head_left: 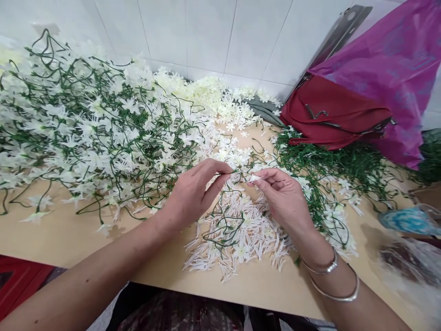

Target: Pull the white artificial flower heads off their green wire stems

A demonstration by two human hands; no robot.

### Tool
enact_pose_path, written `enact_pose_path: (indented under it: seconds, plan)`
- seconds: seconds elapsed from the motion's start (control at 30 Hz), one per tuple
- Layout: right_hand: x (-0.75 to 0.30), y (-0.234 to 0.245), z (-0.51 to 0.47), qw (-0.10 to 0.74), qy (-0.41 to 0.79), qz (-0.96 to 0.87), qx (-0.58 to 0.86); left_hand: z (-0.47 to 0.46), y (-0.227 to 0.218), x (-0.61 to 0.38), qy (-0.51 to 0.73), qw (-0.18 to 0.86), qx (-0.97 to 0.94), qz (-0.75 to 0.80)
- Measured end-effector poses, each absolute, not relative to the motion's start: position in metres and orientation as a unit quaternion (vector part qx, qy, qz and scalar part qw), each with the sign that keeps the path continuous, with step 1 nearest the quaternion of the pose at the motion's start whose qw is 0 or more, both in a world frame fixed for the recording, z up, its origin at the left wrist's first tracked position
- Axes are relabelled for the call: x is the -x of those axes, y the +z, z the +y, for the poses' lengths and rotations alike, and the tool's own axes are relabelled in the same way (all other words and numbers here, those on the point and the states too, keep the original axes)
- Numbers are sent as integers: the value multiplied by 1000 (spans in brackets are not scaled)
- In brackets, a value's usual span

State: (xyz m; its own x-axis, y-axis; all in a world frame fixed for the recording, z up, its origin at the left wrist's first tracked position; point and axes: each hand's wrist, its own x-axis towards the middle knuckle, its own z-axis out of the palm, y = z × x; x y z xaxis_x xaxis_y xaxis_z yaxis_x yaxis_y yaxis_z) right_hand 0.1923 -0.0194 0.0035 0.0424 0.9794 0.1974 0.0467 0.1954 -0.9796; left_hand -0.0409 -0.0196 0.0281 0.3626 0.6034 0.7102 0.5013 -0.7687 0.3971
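Note:
Near the middle of the table, my left hand (198,193) pinches a thin green artificial stem (235,171) between thumb and forefinger. Facing it, my right hand (284,195) has its fingertips closed on a small white artificial flower piece (255,177). The fingertips of both hands are a short distance apart. Below them lies a loose heap of thin white stamens (255,230), with a few green stems (225,225) on top. A large pile of white flowers on green stems (113,133) spreads to the left of my left hand.
Loose pale petals (210,92) lie along the tiled wall (206,37). To the right are a tangle of green stems (330,161), a red handbag (334,110) and a purple plastic bag (389,69). A blue patterned item (408,219) and a clear plastic bag (413,271) sit at the right edge.

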Motion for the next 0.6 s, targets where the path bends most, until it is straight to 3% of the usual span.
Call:
enact_pose_path:
  seconds: [0.27,0.6]
  plan:
    - [-186,20,-28,492,513,-561,424,-30,12,25,483,175,-795,322]
    - [-186,19,-31,458,583,-528,414,-24,3,26,488,189,-801,291]
